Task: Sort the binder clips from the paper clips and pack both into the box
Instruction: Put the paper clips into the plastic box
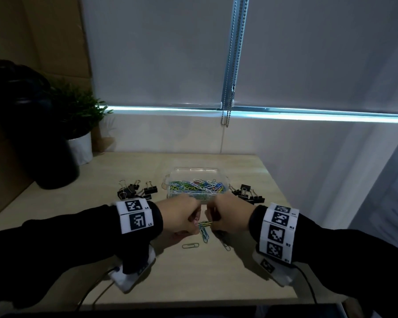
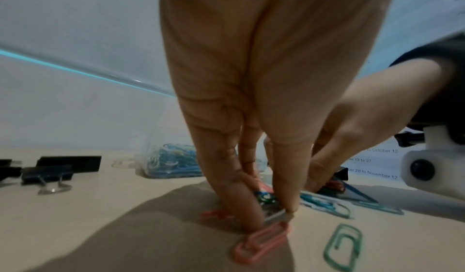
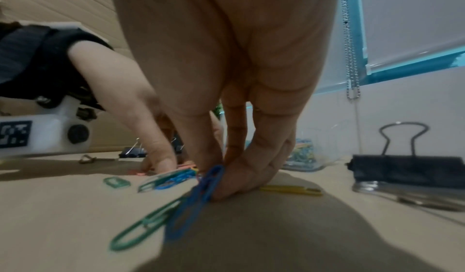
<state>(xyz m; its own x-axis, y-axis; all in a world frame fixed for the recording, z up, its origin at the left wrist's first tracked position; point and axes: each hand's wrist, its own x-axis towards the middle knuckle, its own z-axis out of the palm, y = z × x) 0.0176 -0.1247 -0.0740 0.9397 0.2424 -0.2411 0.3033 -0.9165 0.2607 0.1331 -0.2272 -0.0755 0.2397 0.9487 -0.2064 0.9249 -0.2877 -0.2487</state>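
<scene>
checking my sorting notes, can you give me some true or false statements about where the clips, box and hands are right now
1. The clear box already holds coloured paper clips. True.
2. All the binder clips are in one pile left of the box. False: one group of binder clips lies left of it, another right of it.
3. Both hands work in front of the box. True: the left hand and right hand meet over loose paper clips.
4. The right hand pinches a binder clip. False: it pinches a blue paper clip.
5. A green paper clip lies alone on the table. True.
</scene>
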